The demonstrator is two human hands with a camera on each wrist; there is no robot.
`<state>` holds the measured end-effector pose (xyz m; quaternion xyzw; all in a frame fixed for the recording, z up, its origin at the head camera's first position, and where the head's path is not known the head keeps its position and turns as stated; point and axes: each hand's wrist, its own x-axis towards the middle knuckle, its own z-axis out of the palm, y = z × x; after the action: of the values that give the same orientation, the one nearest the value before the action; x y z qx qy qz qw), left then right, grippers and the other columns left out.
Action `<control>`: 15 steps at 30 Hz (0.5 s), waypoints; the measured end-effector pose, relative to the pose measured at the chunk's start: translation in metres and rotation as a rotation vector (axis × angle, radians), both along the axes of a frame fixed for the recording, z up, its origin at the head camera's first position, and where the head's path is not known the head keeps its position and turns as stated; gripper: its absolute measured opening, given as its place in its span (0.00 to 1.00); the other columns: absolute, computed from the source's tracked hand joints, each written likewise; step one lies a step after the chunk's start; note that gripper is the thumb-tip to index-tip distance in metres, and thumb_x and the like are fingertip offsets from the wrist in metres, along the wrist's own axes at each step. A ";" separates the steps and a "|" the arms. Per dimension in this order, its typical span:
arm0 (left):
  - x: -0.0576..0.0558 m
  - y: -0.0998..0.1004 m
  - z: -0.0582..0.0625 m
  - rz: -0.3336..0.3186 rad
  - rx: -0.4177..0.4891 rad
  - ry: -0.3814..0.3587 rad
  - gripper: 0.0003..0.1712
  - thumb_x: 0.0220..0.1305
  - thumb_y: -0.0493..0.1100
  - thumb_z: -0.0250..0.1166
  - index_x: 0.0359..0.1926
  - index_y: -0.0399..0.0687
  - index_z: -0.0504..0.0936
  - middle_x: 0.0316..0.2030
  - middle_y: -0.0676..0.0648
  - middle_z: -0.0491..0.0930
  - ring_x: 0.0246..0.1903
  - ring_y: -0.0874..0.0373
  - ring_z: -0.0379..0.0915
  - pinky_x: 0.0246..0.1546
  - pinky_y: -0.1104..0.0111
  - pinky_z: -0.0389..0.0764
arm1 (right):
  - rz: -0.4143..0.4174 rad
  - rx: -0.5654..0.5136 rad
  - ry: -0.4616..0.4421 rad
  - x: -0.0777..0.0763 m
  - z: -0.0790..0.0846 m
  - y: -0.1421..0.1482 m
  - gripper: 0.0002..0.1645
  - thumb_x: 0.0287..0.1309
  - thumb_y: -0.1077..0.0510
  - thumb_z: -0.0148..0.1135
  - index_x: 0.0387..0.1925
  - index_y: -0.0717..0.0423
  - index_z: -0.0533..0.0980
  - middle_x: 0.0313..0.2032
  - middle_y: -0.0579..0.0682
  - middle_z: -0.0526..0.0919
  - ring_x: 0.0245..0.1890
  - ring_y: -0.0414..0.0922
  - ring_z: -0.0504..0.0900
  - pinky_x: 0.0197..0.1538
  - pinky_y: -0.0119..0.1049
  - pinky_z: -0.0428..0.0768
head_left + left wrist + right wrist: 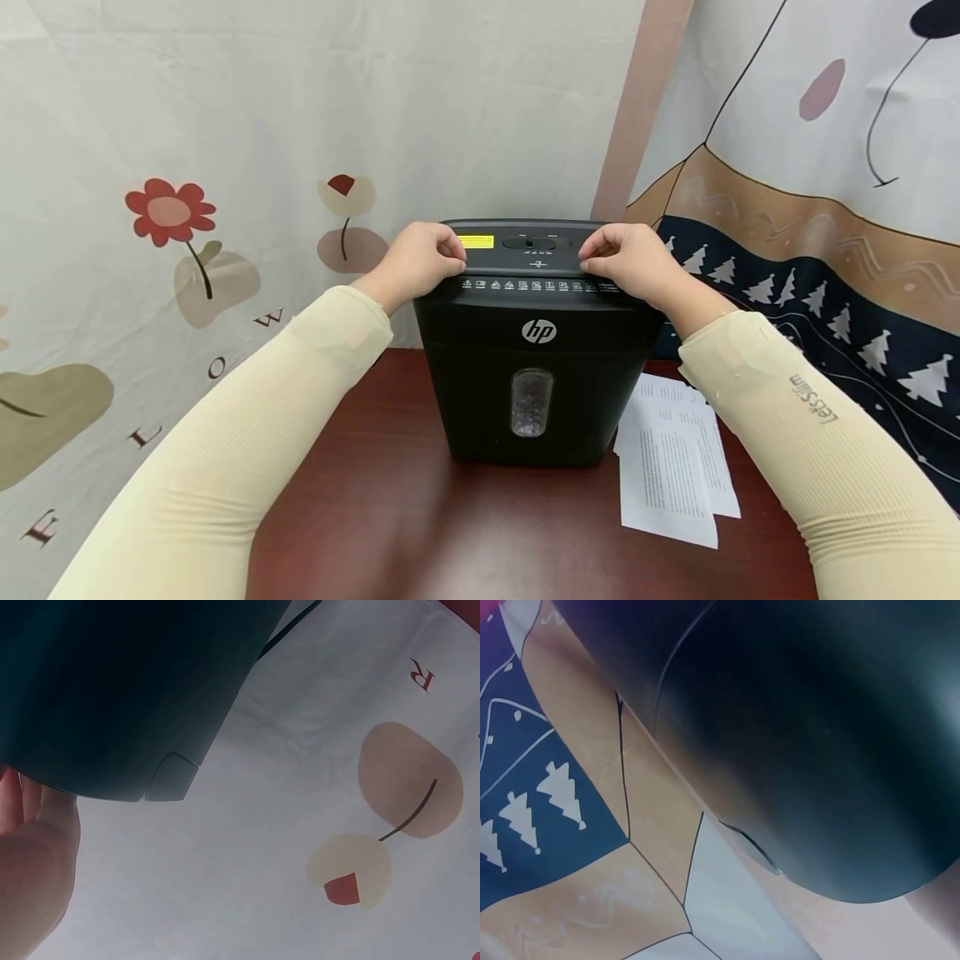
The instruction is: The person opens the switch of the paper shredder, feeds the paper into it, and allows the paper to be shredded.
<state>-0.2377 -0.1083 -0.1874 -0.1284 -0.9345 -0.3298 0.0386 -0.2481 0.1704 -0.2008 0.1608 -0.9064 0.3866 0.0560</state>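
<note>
Fingers bent, thumb tips near the index fingers, the left hand [422,262] and right hand [634,262] sit above opposite ends of the top of a black, tapered plastic HP paper shredder [476,392]; whether they pinch anything cannot be told. The shredder stands upright on a glossy reddish-brown table [360,508], just beside white printed paper sheets [667,475], before a pale flower-printed cloth [487,117]

the hp paper shredder [480,392] stands on the table [360,517], the cloth backdrop [450,108] behind it. to its right, paper sheets [667,475] overlap on the table. the left hand [423,260] is at the left end of the shredder's top, the right hand [633,260] at the right end, the slide switch [529,244] between them.
</note>
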 end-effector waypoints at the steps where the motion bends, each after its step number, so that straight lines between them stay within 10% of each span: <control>1: 0.001 0.000 0.000 0.002 0.002 0.002 0.03 0.63 0.35 0.62 0.37 0.39 0.80 0.36 0.44 0.80 0.42 0.50 0.72 0.44 0.61 0.75 | -0.005 -0.004 0.006 0.000 0.000 0.001 0.08 0.61 0.63 0.62 0.40 0.63 0.79 0.41 0.59 0.83 0.44 0.51 0.77 0.50 0.44 0.73; 15: 0.012 -0.005 -0.008 0.031 0.029 0.097 0.06 0.66 0.35 0.60 0.42 0.38 0.78 0.44 0.41 0.81 0.46 0.50 0.76 0.51 0.59 0.76 | -0.104 -0.040 0.120 0.008 -0.005 0.014 0.08 0.63 0.60 0.61 0.40 0.61 0.79 0.40 0.58 0.83 0.38 0.47 0.75 0.40 0.36 0.73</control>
<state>-0.2261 -0.1133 -0.1950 -0.1293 -0.9285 -0.3361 0.0909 -0.2398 0.1846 -0.2059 0.1353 -0.9006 0.3911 0.1332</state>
